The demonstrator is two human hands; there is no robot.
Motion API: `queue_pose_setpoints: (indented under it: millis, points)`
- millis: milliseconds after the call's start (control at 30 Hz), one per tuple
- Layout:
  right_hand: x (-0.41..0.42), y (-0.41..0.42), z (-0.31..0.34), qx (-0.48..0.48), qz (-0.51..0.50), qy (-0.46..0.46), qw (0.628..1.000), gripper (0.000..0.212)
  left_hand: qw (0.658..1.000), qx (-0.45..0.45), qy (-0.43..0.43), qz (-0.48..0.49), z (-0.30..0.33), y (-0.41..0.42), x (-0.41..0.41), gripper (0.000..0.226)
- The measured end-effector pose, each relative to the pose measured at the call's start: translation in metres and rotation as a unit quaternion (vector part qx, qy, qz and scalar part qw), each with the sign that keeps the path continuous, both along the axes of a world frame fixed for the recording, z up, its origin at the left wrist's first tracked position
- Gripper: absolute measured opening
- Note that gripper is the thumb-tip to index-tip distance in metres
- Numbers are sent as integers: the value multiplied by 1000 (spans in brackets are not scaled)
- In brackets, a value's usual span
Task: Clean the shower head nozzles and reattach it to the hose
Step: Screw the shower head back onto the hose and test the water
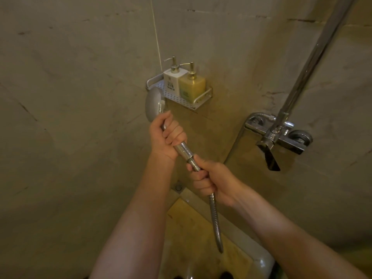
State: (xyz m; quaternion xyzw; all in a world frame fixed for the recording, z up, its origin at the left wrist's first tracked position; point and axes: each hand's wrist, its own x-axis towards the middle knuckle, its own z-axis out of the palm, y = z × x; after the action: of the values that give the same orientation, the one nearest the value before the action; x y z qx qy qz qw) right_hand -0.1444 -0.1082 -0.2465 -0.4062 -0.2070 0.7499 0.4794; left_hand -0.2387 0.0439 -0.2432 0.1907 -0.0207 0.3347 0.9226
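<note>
The chrome shower head (153, 104) points up and to the left, its round face turned away toward the wall. My left hand (167, 135) is wrapped around its handle. Just below, my right hand (211, 181) grips the hose's metal end fitting (193, 163), which meets the bottom of the handle. The ribbed metal hose (215, 220) hangs down from my right fist toward the floor. The nozzles are hidden from me.
A perforated metal corner shelf (182, 101) holds a white pump bottle (171, 80) and a yellow pump bottle (192, 85) right behind the shower head. A chrome mixer tap (281, 135) with a riser pipe (314, 63) is on the right wall. A floor drain (178, 187) lies below.
</note>
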Motion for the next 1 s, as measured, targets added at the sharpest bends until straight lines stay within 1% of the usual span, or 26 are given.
queue_pose_setpoints:
  millis: [133,200,267,300,333,367,400,433,500,567,600,700,733,800,867,900,1000]
  points:
    - [3,-5,6,5,-14,-30,999,34,998,-19,47,42,5,1,3,41]
    - [6,-8,4,17,-27,-61,998,34,988,-41,120,85,12,-7,9,35]
    - [6,-10,0,37,-58,-154,986,33,959,-60,232,154,17,-16,15,26]
    - [6,-9,-3,55,-78,-228,969,33,939,-53,287,179,19,-21,17,25]
    - [6,-8,-7,80,-97,-318,940,34,923,-40,333,190,20,-25,17,29]
    - [7,-7,-10,108,-111,-414,897,35,908,-24,371,196,21,-28,17,34]
    - [9,-6,-13,134,-116,-490,853,34,894,-12,399,202,20,-31,18,37]
    - [10,-5,-17,153,-116,-536,822,33,881,-4,422,215,19,-36,18,36]
    - [11,-7,-22,176,-118,-567,796,30,850,6,458,262,13,-46,20,33]
    - [10,-9,-25,190,-122,-605,764,23,821,5,473,321,7,-57,24,33]
    - [10,-9,-26,196,-117,-637,736,20,815,-11,469,340,5,-61,26,35]
    - [7,-9,-35,203,-93,-752,621,22,812,-72,432,385,-3,-64,33,49]
    - [7,-9,-37,200,-90,-769,600,22,807,-90,429,397,-5,-63,33,49]
    - [5,-11,-39,206,-86,-780,584,16,793,-131,430,411,-8,-63,33,36]
    - [5,-14,-44,219,-92,-789,567,15,799,-177,422,389,-12,-62,31,19]
    - [4,-16,-47,220,-93,-788,568,16,806,-194,416,373,-15,-61,30,15]
    - [2,-20,-52,208,-59,-757,617,21,825,-229,403,325,-20,-56,27,30]
